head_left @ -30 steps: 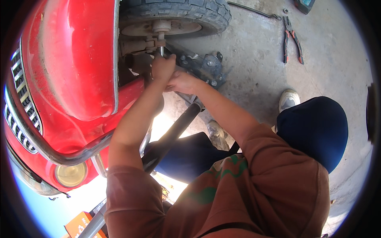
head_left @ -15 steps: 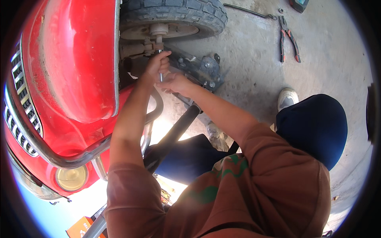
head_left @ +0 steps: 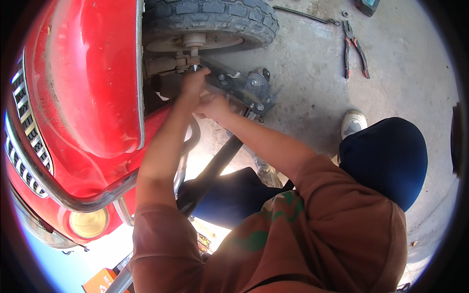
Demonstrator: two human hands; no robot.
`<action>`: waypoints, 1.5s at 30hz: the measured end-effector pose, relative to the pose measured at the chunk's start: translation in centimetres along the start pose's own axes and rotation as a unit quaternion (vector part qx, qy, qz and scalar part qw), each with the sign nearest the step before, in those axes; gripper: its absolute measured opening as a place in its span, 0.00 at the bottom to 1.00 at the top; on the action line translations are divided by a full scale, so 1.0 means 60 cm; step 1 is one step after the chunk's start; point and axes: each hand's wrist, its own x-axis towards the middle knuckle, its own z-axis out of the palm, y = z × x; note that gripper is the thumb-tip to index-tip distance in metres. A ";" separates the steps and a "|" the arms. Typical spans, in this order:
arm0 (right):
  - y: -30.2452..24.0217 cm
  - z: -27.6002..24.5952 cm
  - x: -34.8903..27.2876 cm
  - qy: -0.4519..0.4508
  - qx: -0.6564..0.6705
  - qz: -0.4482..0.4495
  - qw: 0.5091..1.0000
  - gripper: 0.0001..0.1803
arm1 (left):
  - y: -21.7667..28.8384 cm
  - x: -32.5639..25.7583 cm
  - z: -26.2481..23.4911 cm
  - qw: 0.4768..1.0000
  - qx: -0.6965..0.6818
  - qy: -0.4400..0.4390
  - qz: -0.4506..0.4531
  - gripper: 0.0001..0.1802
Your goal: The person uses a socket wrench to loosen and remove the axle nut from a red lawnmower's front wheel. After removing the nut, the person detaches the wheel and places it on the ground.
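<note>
One metal tool [head_left: 195, 68], upper centre, I'd hold straight, left hand [head_left: 195, 83] gripping it, right hand [head_left: 214, 106] just below, grip unclear.

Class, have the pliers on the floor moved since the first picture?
No; judged against the long metal tool nearby, the pliers have kept their place.

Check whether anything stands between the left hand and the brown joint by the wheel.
Nothing visible blocks the way: between the left hand and the brown joint shows only the silver shaft it grips. The right hand sits lower in the picture, outside that gap.
</note>
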 end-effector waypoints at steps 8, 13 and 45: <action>-0.008 -0.039 0.021 -0.186 0.140 0.057 0.971 0.11 | -0.022 -0.001 -0.003 0.992 0.101 0.053 0.057 0.17; 0.010 -0.036 0.026 -0.170 0.139 0.013 0.975 0.10 | -0.019 -0.016 0.036 0.926 0.273 0.220 0.142 0.25; 0.004 -0.034 0.024 -0.180 0.145 -0.003 0.973 0.09 | -0.033 -0.022 0.024 0.925 0.254 0.212 0.186 0.22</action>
